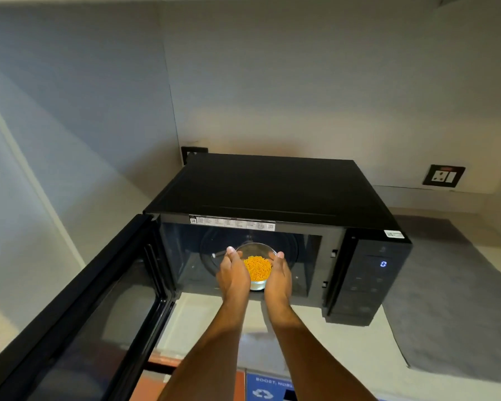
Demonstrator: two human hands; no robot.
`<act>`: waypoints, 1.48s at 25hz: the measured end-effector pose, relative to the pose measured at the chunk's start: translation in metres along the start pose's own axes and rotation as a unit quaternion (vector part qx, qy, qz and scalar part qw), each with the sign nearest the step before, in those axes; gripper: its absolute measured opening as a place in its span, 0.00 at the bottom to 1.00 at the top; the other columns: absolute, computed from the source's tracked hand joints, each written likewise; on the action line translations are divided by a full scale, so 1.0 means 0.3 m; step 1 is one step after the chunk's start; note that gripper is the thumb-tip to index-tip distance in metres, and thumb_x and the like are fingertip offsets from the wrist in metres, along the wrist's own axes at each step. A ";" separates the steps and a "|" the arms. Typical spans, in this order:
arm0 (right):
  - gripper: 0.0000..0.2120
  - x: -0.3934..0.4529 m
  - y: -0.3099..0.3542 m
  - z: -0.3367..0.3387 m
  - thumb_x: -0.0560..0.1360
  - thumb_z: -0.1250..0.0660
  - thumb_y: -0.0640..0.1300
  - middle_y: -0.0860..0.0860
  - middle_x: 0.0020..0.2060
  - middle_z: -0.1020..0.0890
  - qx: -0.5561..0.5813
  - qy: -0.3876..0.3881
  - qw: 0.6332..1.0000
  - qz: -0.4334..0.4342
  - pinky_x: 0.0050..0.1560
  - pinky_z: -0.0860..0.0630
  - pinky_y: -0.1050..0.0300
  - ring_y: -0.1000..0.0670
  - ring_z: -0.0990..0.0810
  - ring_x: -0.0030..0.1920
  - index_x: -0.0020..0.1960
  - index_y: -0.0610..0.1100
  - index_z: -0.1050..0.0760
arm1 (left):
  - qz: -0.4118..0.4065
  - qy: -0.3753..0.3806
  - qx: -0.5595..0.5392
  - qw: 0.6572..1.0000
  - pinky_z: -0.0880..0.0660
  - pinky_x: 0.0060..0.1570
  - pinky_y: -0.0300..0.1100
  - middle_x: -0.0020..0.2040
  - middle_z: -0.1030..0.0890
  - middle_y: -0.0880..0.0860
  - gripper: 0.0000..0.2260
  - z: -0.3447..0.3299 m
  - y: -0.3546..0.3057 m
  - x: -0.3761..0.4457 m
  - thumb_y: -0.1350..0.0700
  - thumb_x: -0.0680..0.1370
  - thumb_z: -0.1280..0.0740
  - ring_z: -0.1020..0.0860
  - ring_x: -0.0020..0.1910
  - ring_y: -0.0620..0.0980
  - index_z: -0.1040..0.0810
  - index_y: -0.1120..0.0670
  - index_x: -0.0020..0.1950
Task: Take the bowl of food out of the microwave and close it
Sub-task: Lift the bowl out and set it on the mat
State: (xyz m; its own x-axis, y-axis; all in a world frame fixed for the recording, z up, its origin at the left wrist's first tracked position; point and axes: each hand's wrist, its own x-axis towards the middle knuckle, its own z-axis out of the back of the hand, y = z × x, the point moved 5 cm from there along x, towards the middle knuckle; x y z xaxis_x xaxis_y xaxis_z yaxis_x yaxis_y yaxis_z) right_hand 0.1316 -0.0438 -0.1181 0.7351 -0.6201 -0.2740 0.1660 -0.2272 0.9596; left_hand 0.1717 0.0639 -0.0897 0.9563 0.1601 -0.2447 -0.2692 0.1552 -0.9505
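A black microwave (272, 186) stands on the counter with its door (78, 314) swung wide to the left. A clear glass bowl (256, 251) of orange-yellow food (258, 267) is at the front of the cavity, over the glass turntable (211, 256). My left hand (233, 273) cups the bowl's left side and my right hand (278, 274) cups its right side, thumbs along the rim. Both forearms reach in from below. I cannot tell whether the bowl rests on the turntable or is lifted.
The control panel (379, 273) on the microwave's right shows a lit digit. A grey mat (451, 299) lies under and right of the oven. A wall socket (443, 175) is at the back right. Below the counter edge are an orange and a blue bin lid (268, 386).
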 end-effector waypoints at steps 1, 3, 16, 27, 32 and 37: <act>0.22 -0.032 -0.003 0.021 0.82 0.50 0.66 0.47 0.60 0.18 0.014 0.005 1.000 0.001 0.64 0.22 0.44 0.44 0.19 0.62 0.63 0.58 0.24 | 0.001 0.000 -0.012 1.000 0.24 0.60 0.53 0.59 0.18 0.58 0.28 0.006 0.007 -0.044 0.39 0.85 0.54 0.20 0.59 0.57 0.21 0.53 0.67; 0.18 -0.086 -0.014 0.064 0.82 0.49 0.66 0.48 0.58 0.16 0.035 0.010 0.999 -0.001 0.64 0.20 0.41 0.44 0.17 0.59 0.55 0.60 0.22 | -0.005 -0.008 -0.029 1.000 0.24 0.46 0.43 0.49 0.18 0.53 0.27 0.019 0.017 -0.129 0.40 0.86 0.54 0.20 0.48 0.50 0.19 0.52 0.61; 0.16 -0.274 -0.084 0.530 0.84 0.42 0.57 0.45 0.50 0.15 0.102 -0.090 0.989 -0.049 0.51 0.18 0.50 0.46 0.17 0.48 0.56 0.51 0.18 | 0.008 0.010 -0.047 0.999 0.25 0.50 0.47 0.45 0.17 0.56 0.23 -0.163 0.183 -0.594 0.40 0.86 0.51 0.18 0.47 0.53 0.20 0.50 0.52; 0.18 -0.242 -0.121 0.970 0.79 0.37 0.60 0.43 0.43 0.14 0.123 -0.221 0.966 -0.053 0.52 0.16 0.42 0.40 0.14 0.46 0.49 0.48 0.18 | -0.012 0.116 0.056 0.992 0.22 0.58 0.53 0.53 0.18 0.55 0.22 -0.532 0.245 -0.811 0.37 0.85 0.52 0.19 0.52 0.54 0.23 0.48 0.59; 0.18 -0.144 -0.057 1.151 0.80 0.38 0.56 0.39 0.43 0.13 0.111 -0.251 0.961 -0.014 0.45 0.18 0.46 0.40 0.15 0.42 0.49 0.43 0.17 | -0.029 0.159 0.123 0.979 0.24 0.56 0.50 0.56 0.18 0.53 0.22 -0.715 0.219 -0.856 0.37 0.84 0.54 0.21 0.51 0.54 0.26 0.48 0.62; 0.18 0.006 0.024 1.284 0.81 0.42 0.52 0.37 0.49 0.15 0.098 -0.282 0.954 0.024 0.54 0.18 0.37 0.36 0.16 0.48 0.53 0.40 0.20 | -0.051 0.211 0.077 0.973 0.23 0.61 0.51 0.60 0.19 0.55 0.21 -0.921 0.161 -0.854 0.40 0.85 0.50 0.20 0.56 0.55 0.24 0.49 0.63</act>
State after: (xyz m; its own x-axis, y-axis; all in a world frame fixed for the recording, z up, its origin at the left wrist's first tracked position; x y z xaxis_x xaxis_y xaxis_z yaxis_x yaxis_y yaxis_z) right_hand -0.1193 -0.3359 -0.1364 0.2581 -0.9266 -0.2735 -0.0266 -0.2898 0.9567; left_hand -0.0549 -0.2391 -0.1259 0.9318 -0.2737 -0.2383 -0.1528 0.2997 -0.9417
